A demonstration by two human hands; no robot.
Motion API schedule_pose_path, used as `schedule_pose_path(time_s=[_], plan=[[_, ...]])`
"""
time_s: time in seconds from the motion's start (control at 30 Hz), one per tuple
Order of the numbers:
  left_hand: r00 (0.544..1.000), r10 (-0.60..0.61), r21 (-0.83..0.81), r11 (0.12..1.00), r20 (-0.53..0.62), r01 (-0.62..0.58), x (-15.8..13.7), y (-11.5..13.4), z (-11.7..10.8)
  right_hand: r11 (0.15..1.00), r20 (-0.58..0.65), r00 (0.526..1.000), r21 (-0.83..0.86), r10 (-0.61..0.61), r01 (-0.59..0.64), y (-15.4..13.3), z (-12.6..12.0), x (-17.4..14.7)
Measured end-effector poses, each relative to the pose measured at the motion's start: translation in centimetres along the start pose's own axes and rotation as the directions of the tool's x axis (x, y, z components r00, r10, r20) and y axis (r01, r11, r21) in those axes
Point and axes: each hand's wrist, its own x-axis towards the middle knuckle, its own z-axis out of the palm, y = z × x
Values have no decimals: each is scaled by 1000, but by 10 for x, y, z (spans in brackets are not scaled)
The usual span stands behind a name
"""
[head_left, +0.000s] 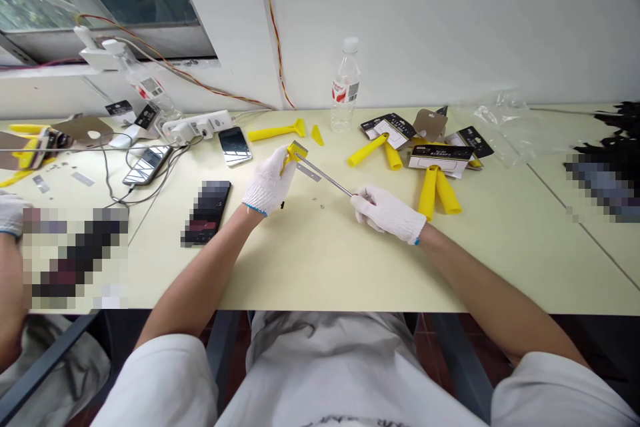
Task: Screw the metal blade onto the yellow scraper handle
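We see both hands in white knit gloves over the pale yellow table (pixel 310 267). The left hand (pixel 267 181) is closed around a yellow scraper head (pixel 295 150), held just above the tabletop near its middle, with a small metal blade (pixel 309 173) showing just beside it. The right hand (pixel 387 212) grips the handle end of a thin screwdriver (pixel 325 177), whose shaft runs up and left so that its tip meets the scraper head. Tiny dark specks lie on the table below the shaft; we cannot tell what they are. Behind the hands lie loose yellow handles (pixel 434 191), black packaging cards (pixel 440 155), a clear water bottle (pixel 345 90), a phone (pixel 235 145) face up and a white power strip (pixel 197 125). At far left, a co-worker's gloved hand (pixel 9 213) enters the view.
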Motion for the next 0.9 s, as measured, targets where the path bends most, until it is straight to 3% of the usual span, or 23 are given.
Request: schedule_pose_path(time_s=[0.13, 0.4, 0.6, 0.9], plan=[[1000, 13, -21, 1000, -3, -13, 0, -1, 0, 995, 80, 996, 80, 46, -53, 2, -2, 2], [995, -101, -145, 985, -25, 96, 6, -15, 0, 997, -19, 1000, 71, -8, 9, 1, 1, 3], [995, -93, -153, 983, 32, 97, 5, -16, 2, 997, -28, 999, 69, -32, 34, 0, 2, 1], [997, -80, -153, 985, 24, 83, 3, -13, 2, 999, -41, 999, 44, 4, -2, 1, 1, 2]])
